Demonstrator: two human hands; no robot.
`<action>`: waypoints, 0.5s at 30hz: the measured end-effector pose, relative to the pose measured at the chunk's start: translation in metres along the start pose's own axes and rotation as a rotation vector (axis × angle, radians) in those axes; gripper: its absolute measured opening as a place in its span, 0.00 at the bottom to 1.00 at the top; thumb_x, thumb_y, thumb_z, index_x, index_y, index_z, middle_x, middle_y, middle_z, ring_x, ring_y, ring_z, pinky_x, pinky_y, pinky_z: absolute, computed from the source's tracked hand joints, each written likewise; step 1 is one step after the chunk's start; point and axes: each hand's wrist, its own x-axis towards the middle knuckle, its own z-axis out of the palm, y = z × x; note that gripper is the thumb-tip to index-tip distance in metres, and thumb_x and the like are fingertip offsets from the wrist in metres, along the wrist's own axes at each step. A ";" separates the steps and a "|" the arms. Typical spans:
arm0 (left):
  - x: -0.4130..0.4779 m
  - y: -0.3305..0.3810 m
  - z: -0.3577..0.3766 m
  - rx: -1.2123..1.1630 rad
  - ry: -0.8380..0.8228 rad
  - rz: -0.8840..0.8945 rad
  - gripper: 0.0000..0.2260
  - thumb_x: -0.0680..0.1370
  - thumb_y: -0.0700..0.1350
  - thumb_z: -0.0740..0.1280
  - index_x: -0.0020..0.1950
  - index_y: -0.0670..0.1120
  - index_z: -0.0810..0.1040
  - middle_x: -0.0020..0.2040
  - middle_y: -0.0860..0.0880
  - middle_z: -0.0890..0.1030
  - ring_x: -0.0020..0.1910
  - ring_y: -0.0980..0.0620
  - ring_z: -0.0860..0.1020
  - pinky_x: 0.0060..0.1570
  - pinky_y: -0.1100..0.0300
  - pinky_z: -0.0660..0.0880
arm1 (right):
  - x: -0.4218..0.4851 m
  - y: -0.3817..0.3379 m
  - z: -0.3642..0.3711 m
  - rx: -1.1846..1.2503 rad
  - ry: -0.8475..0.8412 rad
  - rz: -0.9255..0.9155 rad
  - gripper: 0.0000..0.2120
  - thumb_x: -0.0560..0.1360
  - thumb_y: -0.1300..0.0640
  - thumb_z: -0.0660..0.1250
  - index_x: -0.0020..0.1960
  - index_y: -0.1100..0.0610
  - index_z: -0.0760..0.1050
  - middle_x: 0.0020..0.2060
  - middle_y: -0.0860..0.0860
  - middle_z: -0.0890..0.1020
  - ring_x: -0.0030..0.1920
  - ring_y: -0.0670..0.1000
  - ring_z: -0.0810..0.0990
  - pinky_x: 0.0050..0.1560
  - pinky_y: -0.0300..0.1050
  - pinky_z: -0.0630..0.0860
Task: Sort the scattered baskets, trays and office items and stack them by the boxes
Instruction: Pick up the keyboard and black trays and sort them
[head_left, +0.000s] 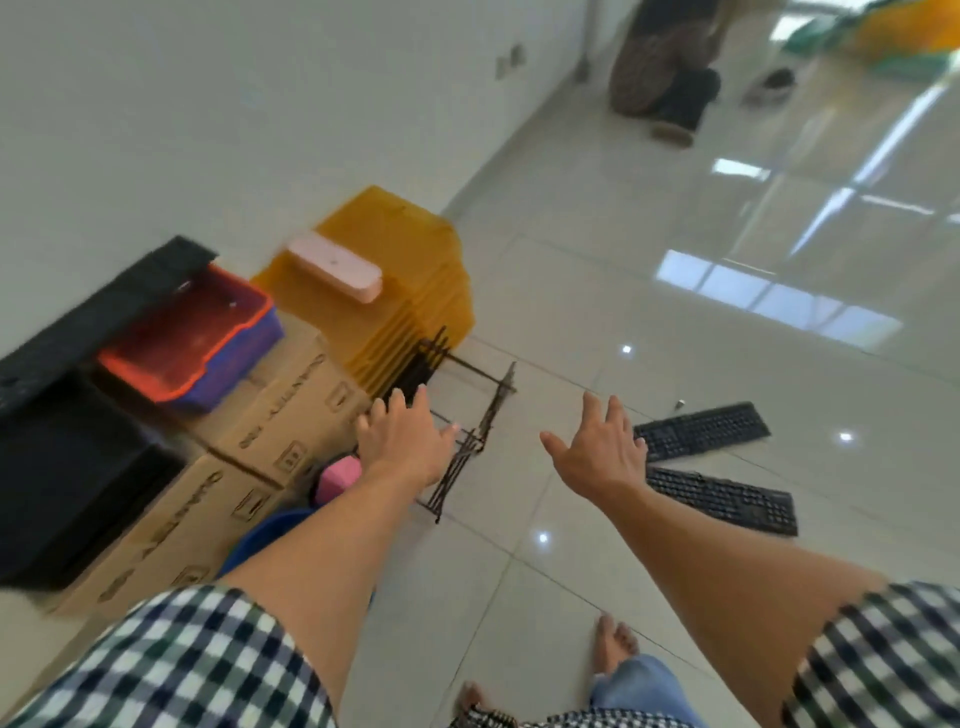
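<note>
Fingers (399, 404) of the left hand (405, 439) are spread wide and hold nothing. The hand hangs over the near end of a dark wire rack (488, 415) lying on the tiled floor (571, 312). Whether the fingers touch the rack cannot be told.

The right hand (602, 449) is palm down, its fingers equally wide and empty, above bare floor.

Just right of the right-hand fingers, the far keyboard (701, 428) and the near keyboard (727, 501), both black, lie flat on the floor, close together.

Beyond the left-hand fingers, a stack of yellow trays (410, 291) stands at the rack's far end, with a pink oblong case (335, 265) on top.

Left of the left-hand fingers stand the cardboard boxes (280, 410). They carry a red tray (192, 327) nested in a blue tray (249, 358). A black crate (62, 467) sits farther left.

Beside the left wrist, against the boxes, are a pink object (340, 478) and a blue basin (270, 530), both partly hidden by the arm.
</note>
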 end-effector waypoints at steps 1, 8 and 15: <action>0.004 0.027 0.000 0.015 0.000 0.041 0.33 0.81 0.65 0.56 0.82 0.51 0.54 0.81 0.45 0.58 0.78 0.41 0.58 0.74 0.42 0.55 | 0.006 0.021 -0.011 0.011 0.017 0.031 0.41 0.78 0.33 0.61 0.82 0.52 0.49 0.81 0.57 0.50 0.81 0.59 0.51 0.78 0.63 0.53; 0.024 0.228 0.026 0.122 -0.013 0.256 0.33 0.81 0.65 0.56 0.81 0.51 0.55 0.80 0.45 0.61 0.77 0.42 0.60 0.73 0.43 0.58 | 0.051 0.178 -0.088 0.055 0.084 0.216 0.42 0.78 0.34 0.61 0.82 0.52 0.48 0.81 0.58 0.50 0.81 0.58 0.50 0.76 0.62 0.56; 0.028 0.391 0.074 0.137 -0.074 0.373 0.33 0.81 0.66 0.56 0.82 0.52 0.54 0.80 0.44 0.60 0.77 0.42 0.60 0.73 0.44 0.57 | 0.092 0.327 -0.143 0.047 0.062 0.365 0.42 0.78 0.34 0.61 0.82 0.51 0.48 0.81 0.57 0.51 0.81 0.58 0.51 0.77 0.63 0.55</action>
